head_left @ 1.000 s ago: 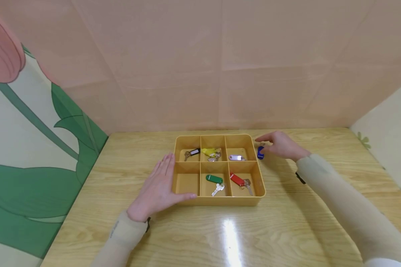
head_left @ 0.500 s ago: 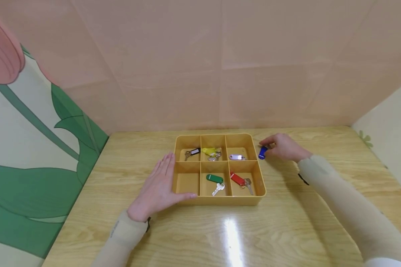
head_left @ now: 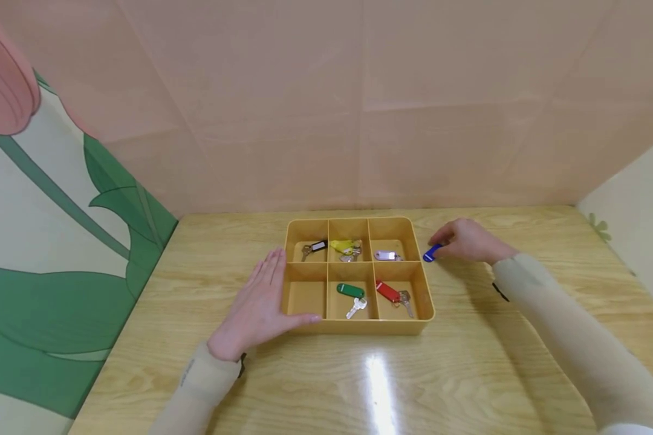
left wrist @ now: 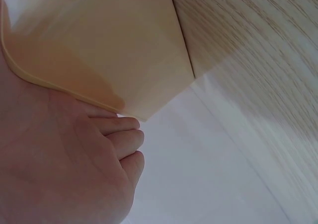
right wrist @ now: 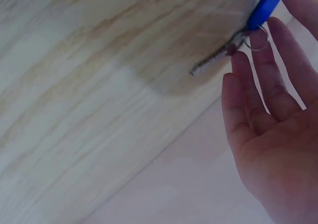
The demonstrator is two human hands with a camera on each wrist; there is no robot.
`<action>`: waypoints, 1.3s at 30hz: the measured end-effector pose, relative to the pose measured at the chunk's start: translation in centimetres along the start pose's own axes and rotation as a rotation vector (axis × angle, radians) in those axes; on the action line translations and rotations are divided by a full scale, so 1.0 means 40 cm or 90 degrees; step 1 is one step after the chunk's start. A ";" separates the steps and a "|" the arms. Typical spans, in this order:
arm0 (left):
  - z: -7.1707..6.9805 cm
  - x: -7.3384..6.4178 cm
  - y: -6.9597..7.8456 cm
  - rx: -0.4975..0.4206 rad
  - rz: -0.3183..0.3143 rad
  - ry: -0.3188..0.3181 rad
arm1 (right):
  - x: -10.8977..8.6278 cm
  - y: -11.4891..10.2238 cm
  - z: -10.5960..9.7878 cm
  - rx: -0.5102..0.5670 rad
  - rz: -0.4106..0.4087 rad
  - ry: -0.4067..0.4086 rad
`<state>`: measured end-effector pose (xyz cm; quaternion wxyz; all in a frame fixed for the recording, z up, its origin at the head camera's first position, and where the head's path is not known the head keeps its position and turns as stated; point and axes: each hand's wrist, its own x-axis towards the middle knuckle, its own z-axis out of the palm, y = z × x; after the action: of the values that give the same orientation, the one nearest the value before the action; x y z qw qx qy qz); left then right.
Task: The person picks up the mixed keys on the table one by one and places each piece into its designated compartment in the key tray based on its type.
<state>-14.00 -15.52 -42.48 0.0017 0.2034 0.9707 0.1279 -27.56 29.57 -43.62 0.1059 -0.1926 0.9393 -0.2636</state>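
My right hand pinches a blue key tag between thumb and fingers, just right of the organizer box. In the right wrist view a metal key hangs from the tag's ring. The tan six-compartment organizer box stands on the wooden table. Against its left side my left hand lies with straight fingers, the thumb along the front rim. Inside are a black tag, a yellow tag, a white tag, a green tag with a key and a red tag with a key.
The wooden table ends at a pinkish backdrop just behind the box. A panel with a green leaf pattern borders the left side, and a pale panel the right. The box's front left compartment holds nothing.
My right hand has drawn slightly right with the blue key tag, which has turned from lying beside the box to a slant in the fingers. My left hand has not moved.
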 end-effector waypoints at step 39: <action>0.001 -0.001 -0.002 -0.007 0.003 0.010 | -0.008 -0.027 -0.006 0.017 0.012 0.008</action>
<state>-13.99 -15.58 -42.54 -0.0050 0.2045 0.9695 0.1349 -27.01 28.97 -42.82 0.1046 -0.1809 0.9381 -0.2761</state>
